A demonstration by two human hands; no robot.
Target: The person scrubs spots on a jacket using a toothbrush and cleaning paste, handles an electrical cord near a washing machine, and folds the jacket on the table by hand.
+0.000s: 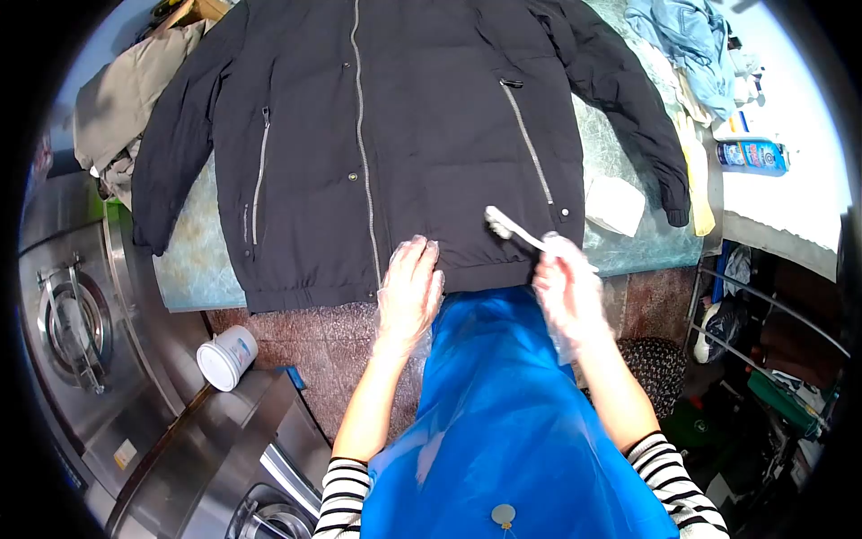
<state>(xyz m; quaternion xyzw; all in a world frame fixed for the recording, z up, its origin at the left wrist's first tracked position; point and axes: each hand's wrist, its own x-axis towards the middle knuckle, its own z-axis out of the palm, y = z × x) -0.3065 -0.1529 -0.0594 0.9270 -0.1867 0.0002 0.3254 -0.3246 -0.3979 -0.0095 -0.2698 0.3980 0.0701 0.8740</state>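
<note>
A black zip jacket (pixel 431 135) lies spread over the green table (pixel 193 260), front side up, its hem along the near edge. My left hand (pixel 410 292), in a clear plastic glove, rests on the hem just right of the main zip, fingers extended and nothing held. Also gloved, my right hand (pixel 567 287) grips a white brush (pixel 516 228) by its handle. The brush head points up and left, over the lower part of the jacket near the right pocket zip.
A white block (pixel 615 205) lies beside the right sleeve. Blue bottles (pixel 752 156) and folded clothes (pixel 687 45) are at the right. Beige cloth (pixel 135 99) lies at the upper left. A white bucket (pixel 227 357) stands near steel machines (pixel 81 314) at the lower left.
</note>
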